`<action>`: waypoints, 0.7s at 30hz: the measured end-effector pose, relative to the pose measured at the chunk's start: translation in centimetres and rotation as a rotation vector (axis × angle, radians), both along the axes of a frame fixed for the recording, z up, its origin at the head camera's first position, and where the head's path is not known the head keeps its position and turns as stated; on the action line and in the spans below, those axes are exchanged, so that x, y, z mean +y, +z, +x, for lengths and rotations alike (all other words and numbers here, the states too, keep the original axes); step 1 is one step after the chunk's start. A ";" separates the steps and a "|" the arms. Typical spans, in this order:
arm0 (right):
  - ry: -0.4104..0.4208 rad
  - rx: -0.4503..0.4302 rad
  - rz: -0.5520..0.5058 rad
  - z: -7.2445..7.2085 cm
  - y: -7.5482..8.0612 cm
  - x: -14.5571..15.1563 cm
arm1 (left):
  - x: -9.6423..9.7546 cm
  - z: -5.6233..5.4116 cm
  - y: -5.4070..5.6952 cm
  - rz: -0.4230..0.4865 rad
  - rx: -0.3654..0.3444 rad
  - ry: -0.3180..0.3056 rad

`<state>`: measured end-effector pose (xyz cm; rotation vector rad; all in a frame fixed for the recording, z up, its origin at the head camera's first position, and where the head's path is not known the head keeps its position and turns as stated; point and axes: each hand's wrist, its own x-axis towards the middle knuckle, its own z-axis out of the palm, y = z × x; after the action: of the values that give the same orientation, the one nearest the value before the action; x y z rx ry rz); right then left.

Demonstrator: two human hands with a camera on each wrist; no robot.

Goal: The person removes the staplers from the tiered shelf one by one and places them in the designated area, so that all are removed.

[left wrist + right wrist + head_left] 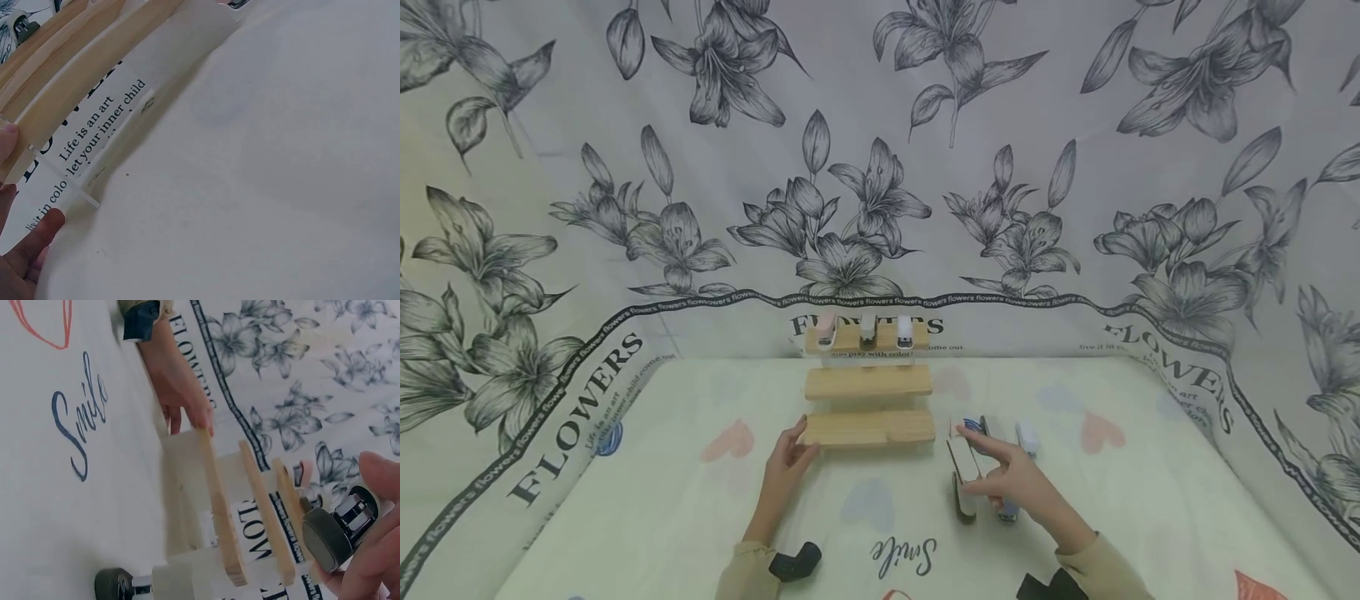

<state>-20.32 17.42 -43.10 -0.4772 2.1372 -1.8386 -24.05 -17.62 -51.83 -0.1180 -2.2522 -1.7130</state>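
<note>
A three-tier display rack (857, 429) has pale wooden shelves on clear supports. At the left end of its lowest shelf, my left hand (786, 458) grips the wood between thumb and fingers. My right hand (1018, 477) holds a white stapler (964, 459) just right of the rack, thumb and fingers on its sides. The right wrist view shows the held stapler's dark end (328, 540) and metal parts near the fingertips. Beneath and around that hand are more staplers, including a dark-based one (964, 507) and a bluish one (1009, 510), partly hidden.
Three small staplers (868, 332) stand in a row on the top shelf. A whitish stapler (1027, 438) lies beyond my right hand. The pale tablecloth (647, 517) has printed hearts and lettering. A flower-patterned curtain (850, 208) encloses the back and sides.
</note>
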 end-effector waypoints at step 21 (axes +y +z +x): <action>-0.105 -0.037 0.056 0.8 -1.5 6.4 | 0.1 0.2 0.4 -0.004 0.000 -0.018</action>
<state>-19.56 23.87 -44.60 -0.3210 2.2217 -1.8210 -23.83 -17.51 -51.39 -0.1403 -2.2613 -1.7178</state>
